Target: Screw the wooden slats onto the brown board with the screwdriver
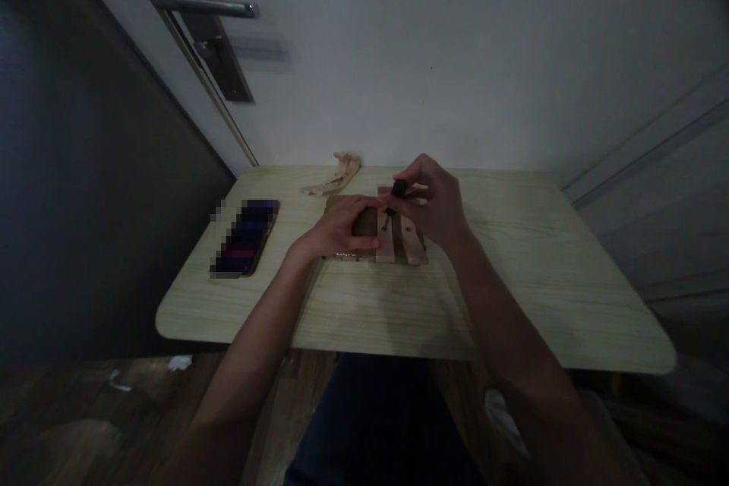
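A brown flat block lies near the middle of the table with two pale strips across its right part. My left hand rests on the block's left side, fingers and thumb spread, their tips at the edge of the left pale strip. In my right hand is a small screwdriver with a black handle, gripped between fingers and thumb. It tilts, with its shaft pointing down at a dark spot on that strip. The right pale strip lies beneath my right hand, partly hidden.
A pale curved piece lies at the table's back edge. A phone is on the left of the light wooden table. Behind stands a white door with a metal handle. White scraps lie on the floor.
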`<state>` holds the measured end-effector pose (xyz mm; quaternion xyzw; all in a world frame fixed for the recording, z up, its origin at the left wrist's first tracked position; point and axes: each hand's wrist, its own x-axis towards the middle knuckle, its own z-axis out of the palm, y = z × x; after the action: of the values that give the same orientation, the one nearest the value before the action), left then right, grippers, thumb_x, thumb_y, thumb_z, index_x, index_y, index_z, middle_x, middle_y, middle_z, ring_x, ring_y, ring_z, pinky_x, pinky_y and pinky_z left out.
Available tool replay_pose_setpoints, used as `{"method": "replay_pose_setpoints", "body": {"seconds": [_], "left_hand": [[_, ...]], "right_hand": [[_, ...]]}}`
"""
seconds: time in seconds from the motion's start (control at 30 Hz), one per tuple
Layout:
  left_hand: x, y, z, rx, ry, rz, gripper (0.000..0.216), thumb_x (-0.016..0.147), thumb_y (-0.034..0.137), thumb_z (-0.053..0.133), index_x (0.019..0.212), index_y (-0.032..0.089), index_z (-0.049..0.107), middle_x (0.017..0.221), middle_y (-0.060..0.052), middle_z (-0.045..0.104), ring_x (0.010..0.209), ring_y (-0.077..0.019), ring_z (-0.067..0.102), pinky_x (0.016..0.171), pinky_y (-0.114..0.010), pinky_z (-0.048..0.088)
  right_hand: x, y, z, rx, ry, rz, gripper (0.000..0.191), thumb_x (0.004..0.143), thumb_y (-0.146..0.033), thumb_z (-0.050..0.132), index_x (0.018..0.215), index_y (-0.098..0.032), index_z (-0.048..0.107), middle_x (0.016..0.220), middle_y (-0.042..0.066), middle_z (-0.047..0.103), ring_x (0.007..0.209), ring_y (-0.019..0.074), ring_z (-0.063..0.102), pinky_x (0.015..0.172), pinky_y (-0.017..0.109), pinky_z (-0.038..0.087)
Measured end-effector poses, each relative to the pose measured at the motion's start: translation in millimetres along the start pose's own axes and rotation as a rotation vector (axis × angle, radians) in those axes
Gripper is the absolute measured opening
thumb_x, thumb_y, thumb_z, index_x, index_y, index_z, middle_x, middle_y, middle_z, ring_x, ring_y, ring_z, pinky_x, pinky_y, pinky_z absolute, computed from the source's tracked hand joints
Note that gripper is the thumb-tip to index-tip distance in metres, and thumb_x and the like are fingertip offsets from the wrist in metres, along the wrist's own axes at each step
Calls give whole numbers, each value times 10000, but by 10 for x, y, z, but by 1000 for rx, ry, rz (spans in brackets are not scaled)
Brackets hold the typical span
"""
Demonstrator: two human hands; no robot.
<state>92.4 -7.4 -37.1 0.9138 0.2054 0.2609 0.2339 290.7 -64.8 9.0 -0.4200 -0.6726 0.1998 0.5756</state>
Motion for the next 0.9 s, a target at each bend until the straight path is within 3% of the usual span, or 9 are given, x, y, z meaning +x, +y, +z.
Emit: {"method": "replay_pose_setpoints", "body": {"seconds": [0.2, 0.4, 0.5, 0.67, 0.8, 0.9], "left_hand": [[7, 25, -4, -18, 5, -16, 782, 747, 759, 567, 1294, 202, 510, 1253, -143, 590, 1147, -320, 544, 982, -486, 411], [3, 62, -31, -10, -19, -49, 735, 737, 732, 603, 1252, 213, 529, 1246, -131, 590, 1144, -309, 544, 990, -477, 417], [2, 55, -29, -12, -18, -50, 716, 733, 721, 614, 1246, 228, 531, 1245, -123, 593, 1140, -306, 546, 981, -472, 424], [0, 45, -18, -8, -19, -52, 700, 748, 691, 621, 1270, 234, 521, 1253, -120, 594, 1142, -305, 548, 981, -469, 423], [5, 23, -5, -12, -6, -27, 745, 734, 727, 613, 1286, 237, 514, 1255, -125, 599, 1145, -313, 548, 979, -476, 418], [11, 20, -4, -12, 2, -19, 767, 737, 753, 586, 1286, 222, 513, 1252, -135, 600, 1142, -317, 551, 974, -483, 419]], "right_hand": [[-21, -22, -5, -179, -52, -179, 212, 833, -387, 674, 990, -246, 658, 912, 0, 668, 754, 109, 638, 577, 203, 546], [-28, -103, -74, -109, -240, -256, 302, 958, -278, 472, 1223, -236, 610, 1182, 83, 684, 1068, 167, 653, 847, 317, 563], [-16, -84, -81, -51, -246, -174, 270, 943, -320, 507, 1167, -238, 635, 1065, 53, 721, 956, 153, 690, 809, 302, 572], [-2, -6, -47, 8, -114, -19, 244, 796, -413, 706, 950, -232, 646, 807, -15, 702, 734, 129, 692, 647, 247, 578], [-15, 32, -18, -23, -12, -22, 344, 683, -434, 800, 871, -236, 590, 732, -50, 628, 612, 93, 620, 520, 195, 530], [-21, 31, -16, -44, -22, -68, 348, 721, -430, 776, 968, -251, 609, 770, -47, 603, 640, 89, 608, 555, 201, 543]]}}
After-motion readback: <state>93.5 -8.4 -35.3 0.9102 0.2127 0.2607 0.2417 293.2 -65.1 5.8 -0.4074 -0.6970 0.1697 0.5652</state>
